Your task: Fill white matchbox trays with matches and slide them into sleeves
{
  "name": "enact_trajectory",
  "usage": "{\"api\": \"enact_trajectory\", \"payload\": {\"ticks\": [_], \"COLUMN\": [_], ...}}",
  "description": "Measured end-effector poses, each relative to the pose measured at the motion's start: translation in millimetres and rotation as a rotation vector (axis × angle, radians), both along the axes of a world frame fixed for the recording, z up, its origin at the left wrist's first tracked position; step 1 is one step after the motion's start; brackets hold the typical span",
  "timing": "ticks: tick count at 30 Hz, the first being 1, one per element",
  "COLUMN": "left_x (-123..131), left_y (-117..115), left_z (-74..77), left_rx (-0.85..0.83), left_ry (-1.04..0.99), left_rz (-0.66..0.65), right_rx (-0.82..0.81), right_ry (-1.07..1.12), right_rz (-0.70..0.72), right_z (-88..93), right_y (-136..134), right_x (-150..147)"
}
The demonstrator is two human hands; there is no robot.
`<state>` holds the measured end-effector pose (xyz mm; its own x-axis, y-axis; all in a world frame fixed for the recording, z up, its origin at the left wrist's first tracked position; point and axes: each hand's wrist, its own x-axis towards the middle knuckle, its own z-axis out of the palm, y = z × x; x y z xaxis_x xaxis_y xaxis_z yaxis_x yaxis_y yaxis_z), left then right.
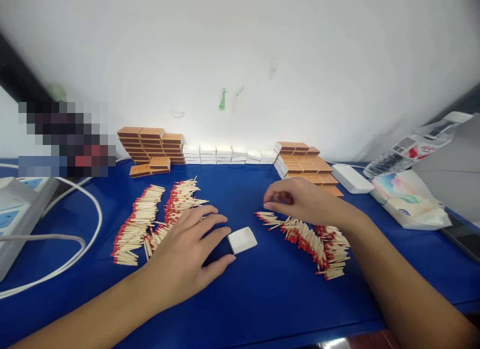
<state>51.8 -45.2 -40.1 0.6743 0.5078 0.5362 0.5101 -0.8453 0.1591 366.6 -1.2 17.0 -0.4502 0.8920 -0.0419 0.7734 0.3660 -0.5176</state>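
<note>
A small white matchbox tray point(243, 240) lies on the blue table between my hands. Just left of it is my left hand point(191, 249), palm down with fingers apart and nothing held. Its fingertips come close to the tray's left edge. My right hand point(292, 199) hovers above the right pile of matches point(303, 236), fingers curled in toward the thumb; whether anything small is pinched there is hidden. Red-tipped matches point(138, 221) also lie in two strips at the left, the inner one partly covered by my left hand.
Stacked orange matchboxes point(150, 144) stand against the wall, with more matchboxes point(303, 164) at the right. A row of white trays point(225, 154) runs between them. A power strip point(22, 209) with white cables sits left. Rightward are a white device point(352, 179), tissue pack point(408, 199) and plastic bottle point(412, 146).
</note>
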Motion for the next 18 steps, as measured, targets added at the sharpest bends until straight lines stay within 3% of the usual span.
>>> {"api": "enact_trajectory", "payload": {"ticks": [5, 18], "left_x": [-2, 0], "left_y": [-8, -8], "left_z": [1.6, 3.4], "left_rx": [-0.046, -0.111], "left_ry": [0.019, -0.017], "left_rz": [-0.064, -0.125], "right_rx": [-0.078, -0.101], "right_ry": [-0.051, -0.046], "right_rz": [-0.017, -0.015], "right_z": [-16.3, -15.3], "right_y": [11, -1], "right_x": [23, 6]}}
